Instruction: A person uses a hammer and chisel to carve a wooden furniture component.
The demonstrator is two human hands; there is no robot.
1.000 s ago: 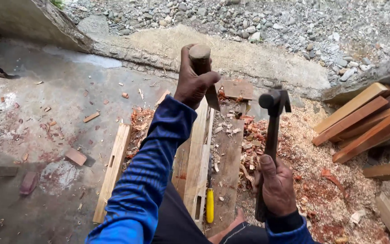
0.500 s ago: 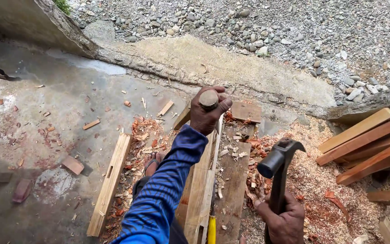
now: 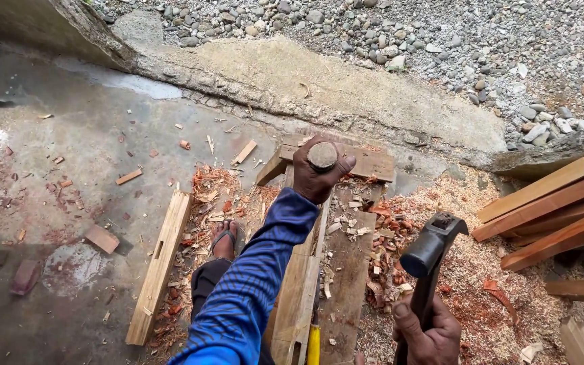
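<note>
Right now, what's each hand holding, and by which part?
Left hand grips a chisel around its wooden handle, butt end up. Right hand holds a hammer low on its dark handle, head raised.

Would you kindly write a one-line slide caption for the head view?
Left hand grips a round-topped chisel handle over a wooden plank; right hand holds a hammer.

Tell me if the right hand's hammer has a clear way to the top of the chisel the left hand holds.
Probably yes: the hammer in the right hand is raised beside the chisel, whose butt shows above the left hand.
</note>
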